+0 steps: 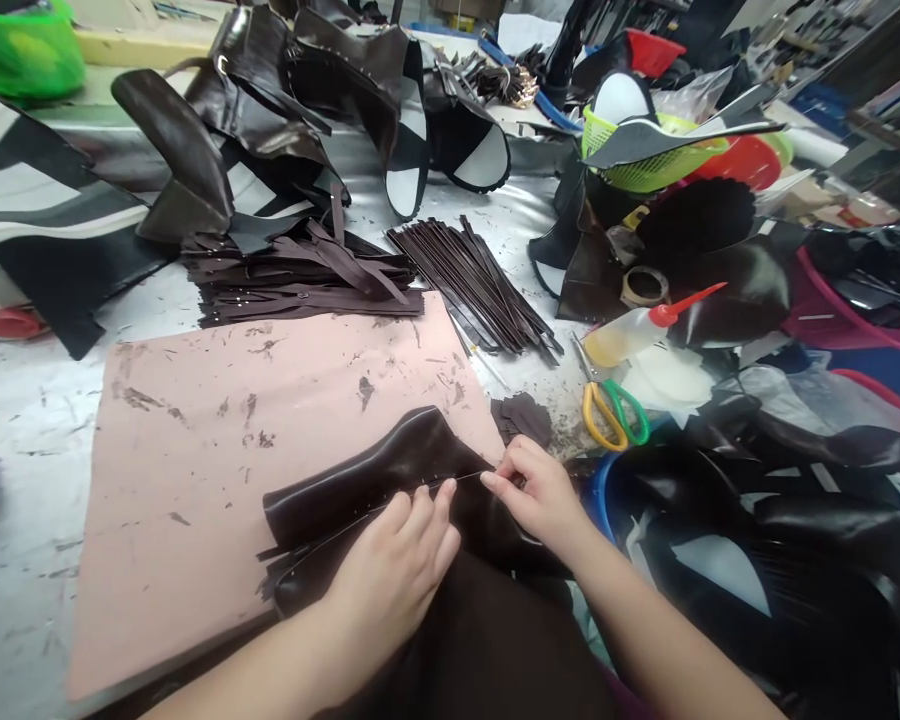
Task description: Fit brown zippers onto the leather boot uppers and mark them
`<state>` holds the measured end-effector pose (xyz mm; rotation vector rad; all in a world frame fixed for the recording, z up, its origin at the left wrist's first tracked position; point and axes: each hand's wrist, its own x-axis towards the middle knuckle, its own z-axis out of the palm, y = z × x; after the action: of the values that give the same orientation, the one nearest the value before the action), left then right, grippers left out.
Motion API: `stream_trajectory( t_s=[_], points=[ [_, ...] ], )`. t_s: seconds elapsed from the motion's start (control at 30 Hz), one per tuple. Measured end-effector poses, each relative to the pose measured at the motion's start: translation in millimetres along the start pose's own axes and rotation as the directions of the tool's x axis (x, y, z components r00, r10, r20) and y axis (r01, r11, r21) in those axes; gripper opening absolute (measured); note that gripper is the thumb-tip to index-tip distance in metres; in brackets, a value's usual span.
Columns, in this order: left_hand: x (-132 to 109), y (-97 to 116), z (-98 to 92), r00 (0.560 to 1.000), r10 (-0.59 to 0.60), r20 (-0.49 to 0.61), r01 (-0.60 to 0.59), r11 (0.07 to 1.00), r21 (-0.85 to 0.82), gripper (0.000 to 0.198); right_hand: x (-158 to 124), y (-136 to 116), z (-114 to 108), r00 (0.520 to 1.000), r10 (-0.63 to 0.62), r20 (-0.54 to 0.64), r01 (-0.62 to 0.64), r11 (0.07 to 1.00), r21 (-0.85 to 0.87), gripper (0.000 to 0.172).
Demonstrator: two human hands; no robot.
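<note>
A dark brown leather boot upper (397,450) lies on its side across a pink mat, with an opening running along it and a row of small marks by the edge. My left hand (397,550) rests over the near flap, its fingers bent and pressed together on the leather at the opening. A thin dark strip (466,478) runs along that edge. Thumb and forefinger of my right hand (536,490) pinch the strip near the ankle part; its other fingers are curled in. Strip ends stick out at the upper's left end.
The pink mat (195,450) lies on a metal table. Behind it are stacked dark zippers (300,280) and a bundle of thin strips (480,285). To the right are scissors (607,400), a glue bottle (630,335), a tape roll (645,287) and a blue-rimmed tub (604,495) of leather pieces.
</note>
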<state>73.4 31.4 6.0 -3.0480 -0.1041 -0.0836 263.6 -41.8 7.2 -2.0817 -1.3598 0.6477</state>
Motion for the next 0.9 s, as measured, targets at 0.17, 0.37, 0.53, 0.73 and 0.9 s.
stream_trajectory(
  t_s=[0.17,0.37,0.53,0.73,0.9],
  points=[
    [2,-4,-0.1,0.999,0.015,0.04,-0.014,0.999,-0.038,0.032,8,-8,-9,0.984,0.147,0.104,-0.133,0.982,-0.132,0.021],
    [-15,-19,-17.7,0.989,-0.024,-0.144,0.004,0.991,-0.135,0.026,25,-26,-32,0.958,0.142,0.25,-0.086,0.971,-0.223,0.007],
    [-76,-35,-30.3,0.737,-0.579,-0.348,0.553,0.813,-0.18,0.018,48,-35,-23,0.948,-0.056,0.313,0.068,0.997,-0.028,0.025],
    [-93,-37,-31.8,0.502,-0.773,0.389,0.677,0.071,-0.732,0.041,48,-53,-7,0.941,0.09,0.327,-0.148,0.976,0.157,0.012],
    [-78,-22,-43.7,0.533,-0.621,0.575,0.236,-0.543,-0.806,0.05,21,-72,-14,0.821,0.019,0.57,-0.449,0.638,0.625,0.017]
  ],
)
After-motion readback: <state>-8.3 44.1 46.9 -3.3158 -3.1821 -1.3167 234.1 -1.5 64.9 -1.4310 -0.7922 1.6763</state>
